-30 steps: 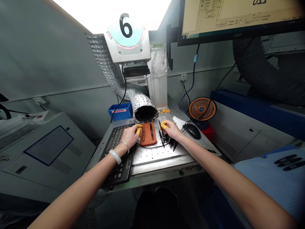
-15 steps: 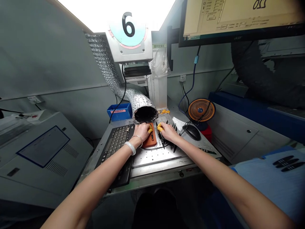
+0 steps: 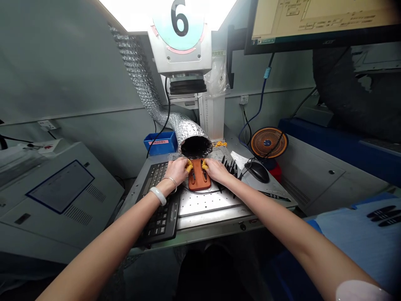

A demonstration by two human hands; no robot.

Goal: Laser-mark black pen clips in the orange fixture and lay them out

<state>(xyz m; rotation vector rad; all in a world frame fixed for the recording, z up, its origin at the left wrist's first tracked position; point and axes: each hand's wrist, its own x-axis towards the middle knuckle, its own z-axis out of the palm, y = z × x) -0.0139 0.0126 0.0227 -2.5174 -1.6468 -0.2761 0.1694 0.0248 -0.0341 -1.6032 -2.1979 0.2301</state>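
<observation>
An orange-brown block (image 3: 199, 184) with rounded corners and two long slots lies on the perforated metal plate (image 3: 203, 205). My left hand (image 3: 178, 170), with yellow finger covers, pinches at the upper end of a slim black piece (image 3: 193, 175) in the block's left slot. At the right slot my right hand (image 3: 216, 170), also in yellow covers, closes its fingertips on a second slim black piece (image 3: 204, 173). Both hands partly hide the block's sides. A row of similar black pieces (image 3: 231, 167) sits just right of my right hand.
A black keyboard (image 3: 159, 217) flanks the plate on the left, and a mouse (image 3: 257, 171) is at the right. Behind the block opens a foil duct (image 3: 196, 146). A machine head (image 3: 183, 54) hangs above. Near the back stand a blue bin (image 3: 161, 143) and an orange fan (image 3: 269, 143).
My right hand has moved left from the row of black pieces to the block's right slot. My left hand has shifted to the block's left side, uncovering more of it. The view has tilted slightly.
</observation>
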